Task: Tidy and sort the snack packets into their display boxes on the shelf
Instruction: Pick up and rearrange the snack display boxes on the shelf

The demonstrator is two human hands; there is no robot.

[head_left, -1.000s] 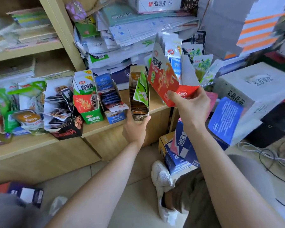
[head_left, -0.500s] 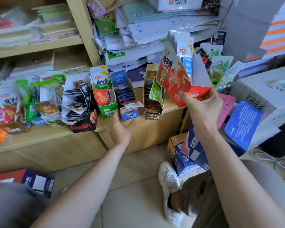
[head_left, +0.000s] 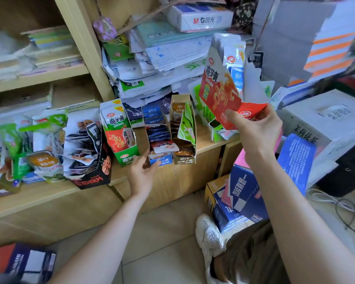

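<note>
Head view: a person's right hand (head_left: 256, 130) grips a red cardboard display box (head_left: 219, 95) by its lower corner, fingers curled round the card. The box is tilted in the air above the pale wooden shelf (head_left: 49, 193), with white snack packets (head_left: 234, 58) standing inside. The left hand (head_left: 141, 173), fingers loose and holding nothing, reaches the foot of a blue cardboard display box (head_left: 160, 158). Closing up the row first would likely open a slot, and the red box should then go down upright.

Shop: shelved snack boxes (head_left: 184, 158)
</note>
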